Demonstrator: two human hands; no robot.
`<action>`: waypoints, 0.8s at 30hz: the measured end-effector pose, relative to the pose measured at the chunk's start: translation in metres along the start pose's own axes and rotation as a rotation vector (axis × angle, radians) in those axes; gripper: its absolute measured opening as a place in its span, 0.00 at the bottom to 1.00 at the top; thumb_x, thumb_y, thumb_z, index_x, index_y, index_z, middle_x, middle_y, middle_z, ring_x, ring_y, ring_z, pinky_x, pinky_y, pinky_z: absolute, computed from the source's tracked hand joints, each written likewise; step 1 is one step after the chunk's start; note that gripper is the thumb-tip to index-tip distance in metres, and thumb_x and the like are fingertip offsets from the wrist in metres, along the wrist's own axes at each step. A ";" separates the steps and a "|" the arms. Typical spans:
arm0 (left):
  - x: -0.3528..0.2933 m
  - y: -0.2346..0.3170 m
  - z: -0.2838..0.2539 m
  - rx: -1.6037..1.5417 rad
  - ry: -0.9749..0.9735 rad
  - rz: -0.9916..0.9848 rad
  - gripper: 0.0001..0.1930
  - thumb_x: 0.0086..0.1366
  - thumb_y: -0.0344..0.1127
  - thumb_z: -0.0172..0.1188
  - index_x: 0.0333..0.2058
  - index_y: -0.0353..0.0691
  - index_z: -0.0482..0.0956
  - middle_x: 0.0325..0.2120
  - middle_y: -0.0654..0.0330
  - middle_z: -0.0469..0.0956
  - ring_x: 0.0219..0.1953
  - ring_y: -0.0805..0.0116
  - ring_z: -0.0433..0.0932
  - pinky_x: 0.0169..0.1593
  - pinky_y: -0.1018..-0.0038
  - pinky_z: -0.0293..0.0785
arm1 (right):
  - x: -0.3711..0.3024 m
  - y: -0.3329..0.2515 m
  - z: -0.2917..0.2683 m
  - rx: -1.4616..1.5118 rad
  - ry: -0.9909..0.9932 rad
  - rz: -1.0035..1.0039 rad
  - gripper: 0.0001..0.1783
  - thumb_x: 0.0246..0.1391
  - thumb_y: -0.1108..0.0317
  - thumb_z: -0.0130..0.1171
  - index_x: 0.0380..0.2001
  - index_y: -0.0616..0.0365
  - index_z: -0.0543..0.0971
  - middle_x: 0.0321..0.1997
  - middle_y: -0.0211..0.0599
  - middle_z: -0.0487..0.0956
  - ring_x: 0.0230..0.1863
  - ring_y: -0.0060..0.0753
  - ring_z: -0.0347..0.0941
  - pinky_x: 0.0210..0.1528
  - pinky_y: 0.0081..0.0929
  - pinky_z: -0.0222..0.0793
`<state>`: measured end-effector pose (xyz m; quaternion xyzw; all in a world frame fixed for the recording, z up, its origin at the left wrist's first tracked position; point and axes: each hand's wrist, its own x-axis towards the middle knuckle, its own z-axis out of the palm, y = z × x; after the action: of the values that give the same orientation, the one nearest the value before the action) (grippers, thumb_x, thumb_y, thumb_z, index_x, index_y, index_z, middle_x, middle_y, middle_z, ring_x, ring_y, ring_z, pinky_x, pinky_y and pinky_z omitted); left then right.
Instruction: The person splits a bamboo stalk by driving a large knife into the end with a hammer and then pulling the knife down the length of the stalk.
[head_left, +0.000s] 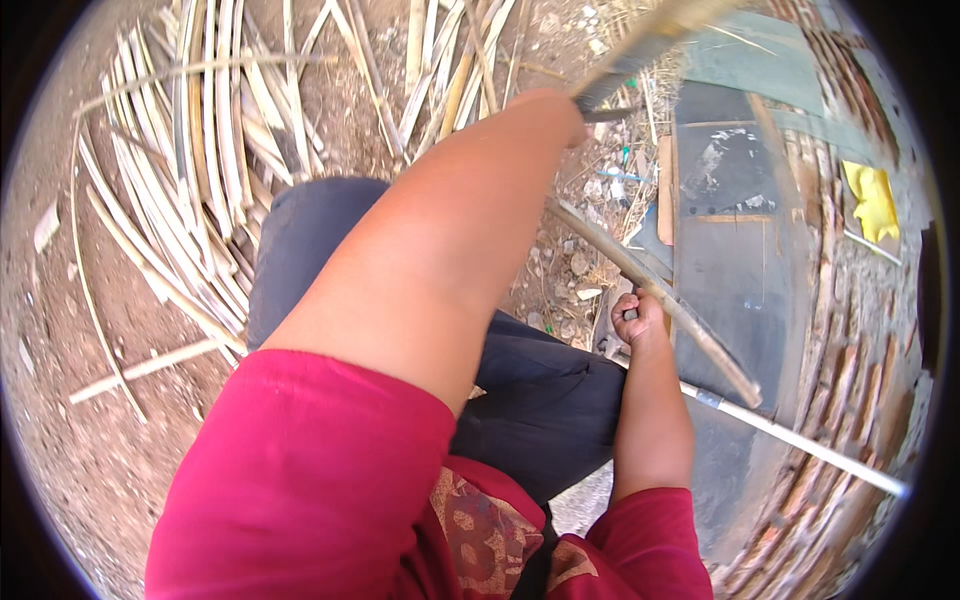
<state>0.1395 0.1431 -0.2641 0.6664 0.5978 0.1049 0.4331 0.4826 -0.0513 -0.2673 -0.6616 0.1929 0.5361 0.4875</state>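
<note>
My left arm, in a red sleeve, reaches across the middle to the upper right. My left hand [562, 112] is bent at the wrist and appears closed around a long wooden piece [655, 38], smeared by motion, with a dark lower edge. A thin dark point shows beside that hand. Lower right, my right hand [638, 315] is a closed fist; a small dark end pokes out of it, and the rest of what it grips is hidden. A brownish stick [715, 352] runs slanting along the top of this fist, apparently touching it.
Split bamboo strips [205, 150] lie piled on the dirt at upper left. Dark boards [725, 260] stretch along the right, crossed by a white pole [800, 440]. Beyond them are a rough brick wall [840, 400] and a yellow scrap [872, 200]. My dark-trousered knees [310, 240] are bent below.
</note>
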 end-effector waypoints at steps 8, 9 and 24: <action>-0.006 -0.054 -0.054 0.079 -0.081 -0.039 0.41 0.66 0.74 0.53 0.21 0.35 0.83 0.20 0.53 0.80 0.25 0.57 0.82 0.35 0.60 0.78 | -0.039 -0.010 0.044 -0.062 -0.155 -0.202 0.24 0.76 0.49 0.42 0.27 0.51 0.66 0.17 0.19 0.64 0.15 0.15 0.57 0.17 0.17 0.59; -0.009 -0.056 -0.060 0.142 -0.104 -0.045 0.41 0.66 0.74 0.54 0.21 0.35 0.82 0.20 0.52 0.80 0.25 0.57 0.81 0.34 0.60 0.78 | -0.044 -0.010 0.051 -0.081 -0.179 -0.212 0.24 0.77 0.48 0.42 0.28 0.51 0.66 0.17 0.19 0.63 0.16 0.15 0.56 0.17 0.17 0.58; -0.120 -0.039 -0.172 -0.169 0.257 -0.108 0.33 0.57 0.67 0.71 0.30 0.37 0.79 0.20 0.63 0.74 0.20 0.70 0.73 0.26 0.69 0.70 | -0.123 0.022 0.130 -0.050 -0.500 -0.462 0.19 0.75 0.49 0.48 0.34 0.50 0.69 0.20 0.18 0.65 0.17 0.14 0.57 0.19 0.18 0.55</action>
<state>-0.0329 0.1104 -0.1424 0.5756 0.6723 0.2156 0.4126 0.3551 0.0165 -0.1602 -0.5475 -0.1007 0.5617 0.6121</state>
